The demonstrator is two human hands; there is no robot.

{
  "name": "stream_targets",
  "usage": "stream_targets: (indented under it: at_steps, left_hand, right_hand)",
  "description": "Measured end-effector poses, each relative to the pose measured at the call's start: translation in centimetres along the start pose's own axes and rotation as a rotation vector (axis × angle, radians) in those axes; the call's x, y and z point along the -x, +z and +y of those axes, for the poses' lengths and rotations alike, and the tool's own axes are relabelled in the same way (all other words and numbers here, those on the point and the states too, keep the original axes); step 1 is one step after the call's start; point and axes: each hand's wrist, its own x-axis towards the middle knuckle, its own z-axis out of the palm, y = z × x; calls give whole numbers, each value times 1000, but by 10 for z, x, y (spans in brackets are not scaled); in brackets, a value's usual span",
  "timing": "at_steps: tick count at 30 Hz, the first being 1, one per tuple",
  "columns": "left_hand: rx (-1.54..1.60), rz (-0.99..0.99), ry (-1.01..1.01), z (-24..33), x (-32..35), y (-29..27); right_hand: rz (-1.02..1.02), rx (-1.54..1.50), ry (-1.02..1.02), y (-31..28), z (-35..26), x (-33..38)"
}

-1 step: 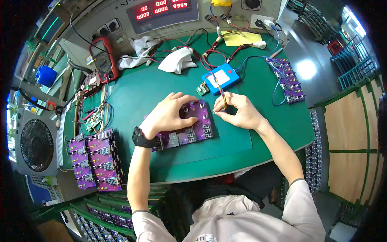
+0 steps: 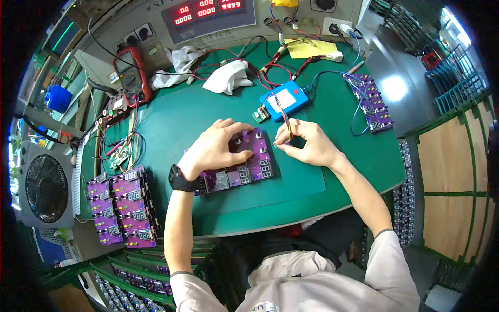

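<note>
A purple circuit board [image 2: 249,170] with digit displays and small switches lies on the green mat. My left hand [image 2: 221,145] rests over the board and grips it, fingers at its far edge and thumb across its face; the palm hides part of it. Just right of the board, my right hand [image 2: 306,143] pinches the end of a thin multicoloured wire bundle [image 2: 283,113]. Small metal tips poke out at the fingertips, apart from the board. The wires run back to a blue box [image 2: 287,101] with a white label. A small green board [image 2: 261,115] lies beside that box.
Stacked purple boards [image 2: 130,208] stand at the left edge, with another purple board [image 2: 370,104] at the right. Behind are a red multimeter [image 2: 132,75], white cloths [image 2: 228,78], tangled leads, a yellow paper [image 2: 312,49] and a power supply with red digits [image 2: 208,15]. A fan [image 2: 47,187] stands left.
</note>
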Motion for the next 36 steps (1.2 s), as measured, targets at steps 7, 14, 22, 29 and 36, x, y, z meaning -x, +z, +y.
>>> stream_targets:
  at_steps: [7, 14, 22, 29, 36]
  left_hand:
    - [-59, 183, -37, -7, 5, 2]
    - [-95, 219, 8, -5, 6, 5]
    - [-111, 213, -1, -2, 7, 3]
    - [-104, 207, -17, -1, 6, 3]
    - [-110, 202, -23, -1, 5, 4]
  right_hand:
    - [-3, 30, -16, 12, 2, 19]
    - [-4, 48, -41, 25, 1, 4]
    - [19, 36, -37, 28, 5, 7]
    - [37, 44, -63, 27, 3, 5]
    - [27, 72, -76, 28, 5, 6]
